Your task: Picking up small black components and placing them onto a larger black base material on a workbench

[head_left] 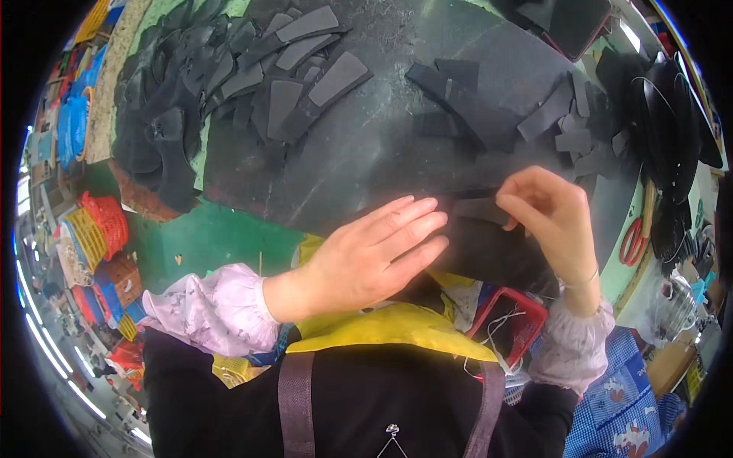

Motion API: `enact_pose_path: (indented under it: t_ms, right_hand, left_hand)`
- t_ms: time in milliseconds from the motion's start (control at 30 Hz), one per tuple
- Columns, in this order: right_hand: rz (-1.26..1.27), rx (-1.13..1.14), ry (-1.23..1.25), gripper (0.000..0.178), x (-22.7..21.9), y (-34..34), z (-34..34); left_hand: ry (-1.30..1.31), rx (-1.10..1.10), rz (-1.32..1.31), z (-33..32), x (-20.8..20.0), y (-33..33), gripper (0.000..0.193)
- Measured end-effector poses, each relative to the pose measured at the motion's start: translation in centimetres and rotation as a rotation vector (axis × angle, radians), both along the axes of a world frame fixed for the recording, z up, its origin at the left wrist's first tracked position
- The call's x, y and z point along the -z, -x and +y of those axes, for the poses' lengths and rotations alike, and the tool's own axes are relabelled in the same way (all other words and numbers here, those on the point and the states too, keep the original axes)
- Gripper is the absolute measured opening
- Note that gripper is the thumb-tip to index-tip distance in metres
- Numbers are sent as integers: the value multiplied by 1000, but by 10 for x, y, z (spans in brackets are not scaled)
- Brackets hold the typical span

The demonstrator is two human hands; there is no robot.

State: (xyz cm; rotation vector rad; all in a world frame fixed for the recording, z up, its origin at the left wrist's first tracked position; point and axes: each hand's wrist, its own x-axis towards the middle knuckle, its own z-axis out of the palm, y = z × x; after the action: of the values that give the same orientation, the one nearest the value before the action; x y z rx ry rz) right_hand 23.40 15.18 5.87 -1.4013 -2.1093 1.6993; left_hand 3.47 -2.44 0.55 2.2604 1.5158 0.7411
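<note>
A dark strip [475, 209], likely light, flexible and best pinched along its edge, lies on the worktop [336, 172] by a curled right hand [551, 217], its grip unclear, the left hand's [374, 250] fingers extended, slightly parted.

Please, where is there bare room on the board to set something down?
The board is bare in its middle, between the left pile and the right pieces, beyond the left hand. The upper left is most crowded.
</note>
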Motion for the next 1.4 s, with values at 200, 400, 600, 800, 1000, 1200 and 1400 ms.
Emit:
enact_pose_path:
  t_ms: [200, 400, 600, 800, 1000, 1200, 1400]
  right_hand:
    - [11, -30, -8, 10, 12, -1, 6]
    - [-66, -38, -105, 8, 12, 6, -1]
    - [-209, -111, -690, 34, 10, 4, -15]
    - [108, -194, -427, 28, 16, 5, -31]
    - [134, 239, -538, 26, 9, -26, 17]
    - [-49, 238, -828, 26, 34, -35, 48]
    - [113, 413, -476, 8, 35, -45, 36]
  left_hand:
    - [-5, -2, -11, 4, -1, -1, 45]
    - [-12, 4, 35, 5, -1, -3, 55]
    - [24, -19, 118, 5, -10, -8, 63]
    - [41, -210, -66, 32, -14, 3, 55]
    - [-78, -589, 228, 51, -53, 79, 23]
    - [-83, -335, 60, 97, -39, 52, 39]
    - [-90, -205, 82, 122, -14, 34, 41]
